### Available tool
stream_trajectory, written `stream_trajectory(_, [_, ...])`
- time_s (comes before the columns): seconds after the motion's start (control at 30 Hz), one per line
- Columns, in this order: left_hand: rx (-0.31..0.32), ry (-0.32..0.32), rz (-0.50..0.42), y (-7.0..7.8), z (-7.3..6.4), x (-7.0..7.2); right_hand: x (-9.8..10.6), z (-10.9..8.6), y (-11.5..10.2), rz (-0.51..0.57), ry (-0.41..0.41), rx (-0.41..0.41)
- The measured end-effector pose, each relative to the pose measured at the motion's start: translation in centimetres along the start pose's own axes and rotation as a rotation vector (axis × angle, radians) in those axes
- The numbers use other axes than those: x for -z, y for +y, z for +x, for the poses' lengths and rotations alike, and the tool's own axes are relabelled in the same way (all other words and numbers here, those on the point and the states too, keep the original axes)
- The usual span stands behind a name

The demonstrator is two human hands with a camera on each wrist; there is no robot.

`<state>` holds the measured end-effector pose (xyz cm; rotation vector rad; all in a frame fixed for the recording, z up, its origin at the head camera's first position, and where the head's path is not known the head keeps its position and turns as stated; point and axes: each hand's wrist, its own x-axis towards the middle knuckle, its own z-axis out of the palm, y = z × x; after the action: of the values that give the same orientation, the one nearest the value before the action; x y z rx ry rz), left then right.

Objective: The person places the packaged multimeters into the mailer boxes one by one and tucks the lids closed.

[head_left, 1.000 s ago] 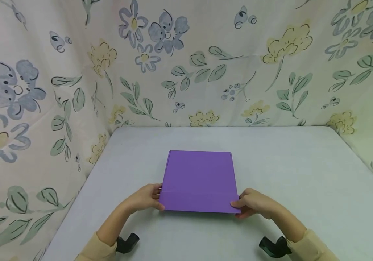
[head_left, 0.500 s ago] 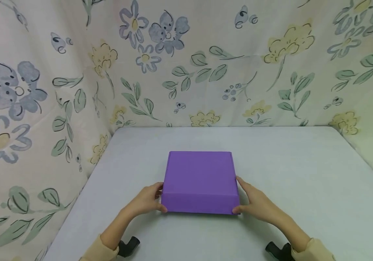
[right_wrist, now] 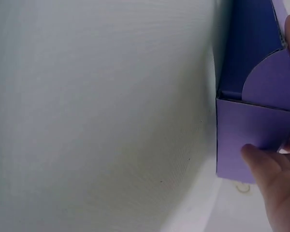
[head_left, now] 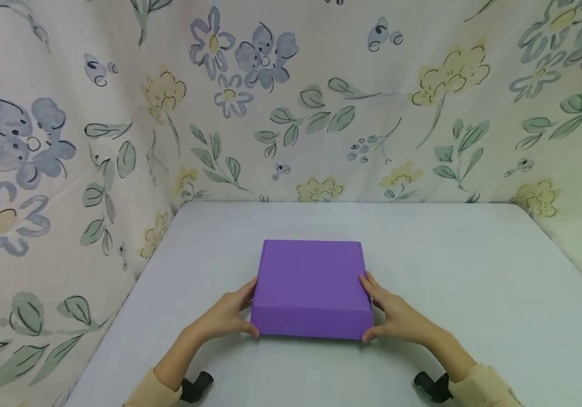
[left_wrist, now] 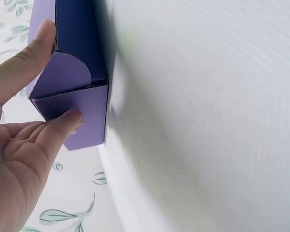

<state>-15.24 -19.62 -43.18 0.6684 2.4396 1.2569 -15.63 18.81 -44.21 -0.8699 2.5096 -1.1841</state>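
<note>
A flat purple cardboard box (head_left: 312, 277) lies on the white table, its lid lowered and the lid's front flap (head_left: 312, 322) hanging down in front. My left hand (head_left: 221, 316) holds the box's left front corner, thumb on the flap edge and fingers along the side. At the opposite corner my right hand (head_left: 402, 319) holds it likewise, with some fingertips on the top edge. Both wrist views show a rounded side tab (left_wrist: 65, 72) on the flap and a gap between the flap and the box's dark front wall (right_wrist: 246, 48). The inside of the box is hidden.
The white table (head_left: 474, 271) stretches around the box on every side. A floral curtain (head_left: 311, 102) hangs behind it and at both sides. Black wrist mounts (head_left: 196, 387) stick out from both cuffs.
The front flap has folded down from nearly level with the lid to hanging in front. My right hand has shifted from pinching the flap corner to spanning the right front corner.
</note>
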Motion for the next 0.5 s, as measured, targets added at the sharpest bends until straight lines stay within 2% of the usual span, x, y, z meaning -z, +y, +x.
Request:
stream_trajectory(0.23, [-0.004, 0.071, 0.103, -0.05, 0.20, -0.49, -0.15, 0.25, -0.32, -0.101, 0.041, 0.023])
stream_trajectory(0.5, [0.078, 0.147, 0.283, 0.86, 0.69, -0.90, -0.62, 0.80, -0.26, -0.233, 0.109, 0.009])
